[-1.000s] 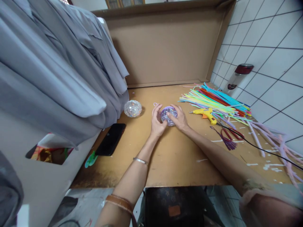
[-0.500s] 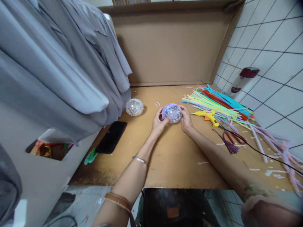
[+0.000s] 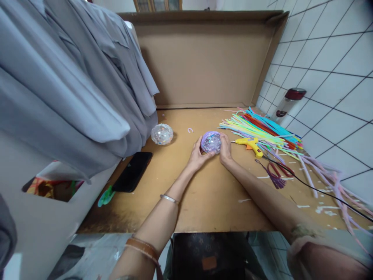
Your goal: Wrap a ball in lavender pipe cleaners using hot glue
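Note:
Between my two hands is a clear, faceted ball (image 3: pixel 213 143) with a fuzzy purple band around its rim. My left hand (image 3: pixel 198 156) curls round its left side, thumb along the near edge. On the other side my right hand (image 3: pixel 225 149) presses against the ball with its fingers, which are partly hidden behind it. A second clear ball (image 3: pixel 162 134), without purple, rests on the table to the left. A small pale pink curved piece (image 3: pixel 190 130) lies between the two balls. To the right of my right hand lies a yellow glue gun (image 3: pixel 247 143).
Several colourful pipe cleaners (image 3: pixel 262 126) lie at the right, with red-handled scissors (image 3: pixel 280 169) and a purple tassel (image 3: pixel 275 178) nearer. A black phone (image 3: pixel 132 172) and green clip (image 3: pixel 106 196) lie left. A cardboard wall (image 3: pixel 201 64) stands behind; a red-lidded bottle (image 3: pixel 288 103) stands back right.
The view has shifted slightly, so everything sits a little further left. My right hand has moved round to the ball's near right side, and my left thumb has slid along the edge.

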A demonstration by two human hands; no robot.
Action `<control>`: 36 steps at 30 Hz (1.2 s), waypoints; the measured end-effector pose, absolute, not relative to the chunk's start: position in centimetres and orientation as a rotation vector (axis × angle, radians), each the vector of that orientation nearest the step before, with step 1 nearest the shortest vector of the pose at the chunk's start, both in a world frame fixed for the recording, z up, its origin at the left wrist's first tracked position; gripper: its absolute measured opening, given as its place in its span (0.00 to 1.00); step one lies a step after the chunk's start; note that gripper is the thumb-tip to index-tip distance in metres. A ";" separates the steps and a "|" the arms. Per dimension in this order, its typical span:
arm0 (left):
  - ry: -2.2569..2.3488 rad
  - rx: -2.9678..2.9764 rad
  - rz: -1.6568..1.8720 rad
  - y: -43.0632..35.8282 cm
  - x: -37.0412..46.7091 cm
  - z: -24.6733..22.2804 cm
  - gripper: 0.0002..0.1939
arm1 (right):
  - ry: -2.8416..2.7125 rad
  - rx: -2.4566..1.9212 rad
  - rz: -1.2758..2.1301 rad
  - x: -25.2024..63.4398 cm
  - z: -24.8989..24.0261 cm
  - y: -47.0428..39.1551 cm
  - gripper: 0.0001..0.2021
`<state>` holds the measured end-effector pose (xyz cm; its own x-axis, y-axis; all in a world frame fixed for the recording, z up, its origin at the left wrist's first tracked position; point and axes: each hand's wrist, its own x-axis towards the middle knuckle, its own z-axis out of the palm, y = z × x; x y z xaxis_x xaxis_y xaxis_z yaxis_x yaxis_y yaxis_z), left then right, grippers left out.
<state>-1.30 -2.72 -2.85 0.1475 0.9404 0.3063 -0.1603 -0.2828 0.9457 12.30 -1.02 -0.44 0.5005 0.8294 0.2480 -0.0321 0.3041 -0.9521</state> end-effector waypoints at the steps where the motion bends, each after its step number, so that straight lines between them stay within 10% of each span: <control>1: 0.822 1.393 1.361 -2.7 -1.3 -2.8 0.55 | -0.871 -1.123 0.676 12.2 -0.5 -1.1 0.20; 36: 0.820 1.326 1.385 -2.3 -0.8 -1.9 0.54 | -0.898 -1.185 0.570 12.0 -1.5 -1.8 0.21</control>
<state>-0.76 -2.31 -1.92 0.1108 0.9512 0.2878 -0.2053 -0.2615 0.9431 12.02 -1.75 -1.47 0.5442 0.7866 0.2917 0.0711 0.3033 -0.9503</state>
